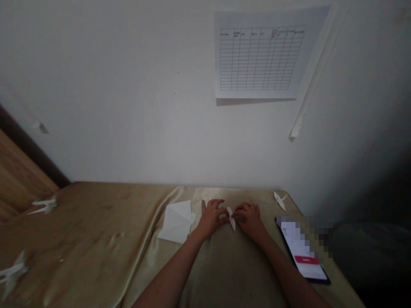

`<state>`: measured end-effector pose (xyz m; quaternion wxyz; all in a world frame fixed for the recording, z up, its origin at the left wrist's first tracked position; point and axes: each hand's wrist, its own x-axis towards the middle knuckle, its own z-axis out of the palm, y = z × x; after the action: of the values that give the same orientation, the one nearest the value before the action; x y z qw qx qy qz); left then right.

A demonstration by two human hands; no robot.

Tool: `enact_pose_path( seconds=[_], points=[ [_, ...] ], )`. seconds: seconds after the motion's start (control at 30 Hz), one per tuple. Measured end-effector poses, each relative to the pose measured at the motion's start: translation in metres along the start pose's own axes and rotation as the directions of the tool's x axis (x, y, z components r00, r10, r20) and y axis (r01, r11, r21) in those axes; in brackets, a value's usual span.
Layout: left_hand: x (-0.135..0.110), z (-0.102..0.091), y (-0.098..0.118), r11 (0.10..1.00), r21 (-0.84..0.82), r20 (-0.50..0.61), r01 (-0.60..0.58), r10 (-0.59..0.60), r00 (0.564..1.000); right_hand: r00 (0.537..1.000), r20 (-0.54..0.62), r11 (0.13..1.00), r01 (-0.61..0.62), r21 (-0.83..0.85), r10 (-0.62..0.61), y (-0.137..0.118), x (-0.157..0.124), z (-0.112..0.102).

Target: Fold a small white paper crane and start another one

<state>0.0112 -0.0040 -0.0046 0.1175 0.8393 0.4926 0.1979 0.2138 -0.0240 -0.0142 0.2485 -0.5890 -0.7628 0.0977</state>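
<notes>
A small, narrow piece of folded white paper point(231, 220) is held just above or on the cloth, between my two hands. My left hand point(212, 217) pinches its left side with thumb and index finger, the other fingers spread away. On the other side, my right hand point(249, 217) grips the paper with its fingertips, the fingers bent. Left of my left hand lie white paper sheets point(176, 222) with crease lines. A finished-looking folded paper crane point(280, 201) rests near the back right corner.
A phone point(313, 273) with a lit screen lies right of my right forearm. Two more folded paper cranes, one at the far left point(45, 206) and one nearer point(14, 271), sit on the satin cloth point(90, 244). A printed table sheet point(257, 94) hangs on the wall behind.
</notes>
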Motion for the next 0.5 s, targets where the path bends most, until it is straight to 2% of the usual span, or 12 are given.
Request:
enact_pose_path(
  seconds=[0.5],
  points=[
    [0.0011, 0.0007, -0.0011, 0.998, -0.025, -0.036, -0.058, 0.057, 0.998, 0.998, 0.004, 0.998, -0.065, -0.018, 0.066, -0.0013, 0.0002, 0.0006]
  ],
)
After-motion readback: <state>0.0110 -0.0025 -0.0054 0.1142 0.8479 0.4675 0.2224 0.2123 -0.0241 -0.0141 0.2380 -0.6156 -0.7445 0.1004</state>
